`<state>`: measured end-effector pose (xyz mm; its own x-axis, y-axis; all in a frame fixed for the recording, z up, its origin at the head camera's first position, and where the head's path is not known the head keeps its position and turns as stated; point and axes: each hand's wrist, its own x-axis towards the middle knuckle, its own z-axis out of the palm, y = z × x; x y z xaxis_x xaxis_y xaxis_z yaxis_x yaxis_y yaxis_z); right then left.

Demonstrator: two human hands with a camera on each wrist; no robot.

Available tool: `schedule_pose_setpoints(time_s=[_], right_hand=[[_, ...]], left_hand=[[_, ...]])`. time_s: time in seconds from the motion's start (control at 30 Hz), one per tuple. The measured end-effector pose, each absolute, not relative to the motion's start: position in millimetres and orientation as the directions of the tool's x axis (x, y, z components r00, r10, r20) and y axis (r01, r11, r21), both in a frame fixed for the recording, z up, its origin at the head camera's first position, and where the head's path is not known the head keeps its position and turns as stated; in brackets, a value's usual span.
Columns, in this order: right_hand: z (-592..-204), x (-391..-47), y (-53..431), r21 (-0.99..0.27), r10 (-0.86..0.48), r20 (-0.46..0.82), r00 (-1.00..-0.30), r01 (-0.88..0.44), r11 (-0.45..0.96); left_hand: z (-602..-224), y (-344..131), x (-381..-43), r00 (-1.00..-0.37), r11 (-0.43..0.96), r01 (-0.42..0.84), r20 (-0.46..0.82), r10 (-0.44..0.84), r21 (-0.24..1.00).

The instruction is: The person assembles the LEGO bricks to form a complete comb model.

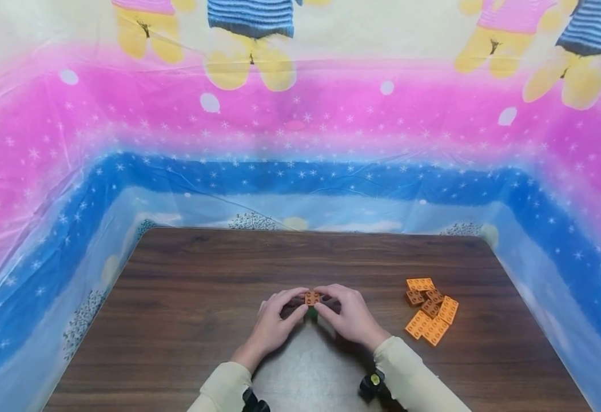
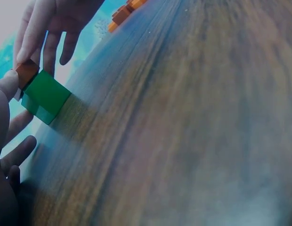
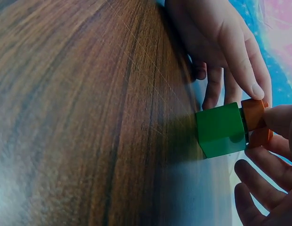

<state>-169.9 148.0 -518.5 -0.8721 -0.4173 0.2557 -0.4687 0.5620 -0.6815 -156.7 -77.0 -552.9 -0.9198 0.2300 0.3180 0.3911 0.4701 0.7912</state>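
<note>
Left hand [image 1: 273, 316] and right hand [image 1: 353, 316] both pinching the brick [image 1: 312, 298] atop the green block [image 3: 220, 132]. Probably light, stiff stuff; I'd grab its left/right sides.

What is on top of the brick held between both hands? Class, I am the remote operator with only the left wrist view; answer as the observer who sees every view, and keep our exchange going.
Observer: In the head view, the orange-brown brick shows four studs on its upper face.
Operator: I catch just a sliver of the loose pile at my top edge. How many lighter orange bricks has it?
Observer: The head view shows four lighter orange bricks in the loose pile.
</note>
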Motion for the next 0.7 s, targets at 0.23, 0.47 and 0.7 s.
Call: schedule_pose_setpoints(time_s=[0.23, 0.47, 0.7], right_hand=[[-519.6, -170.9, 148.3, -0.700, -0.408, 0.250, -0.878, -0.455, 0.551], [-518.2, -170.9, 148.6, -0.708, -0.398, 0.224, -0.890, -0.429, 0.561], [-516.2, -169.5, 148.1, -0.719, -0.388, 0.225, -0.894, -0.421, 0.553]], left_hand=[[-552.4, -77.8, -158.2, -0.923, 0.458, 0.381, 0.299, 0.244, 0.803], [-550.0, -78.0, -159.6, -0.912, 0.396, 0.401, 0.317, 0.260, 0.826], [-551.3, -77.4, -160.6, -0.908, 0.389, 0.410, 0.328, 0.260, 0.825]])
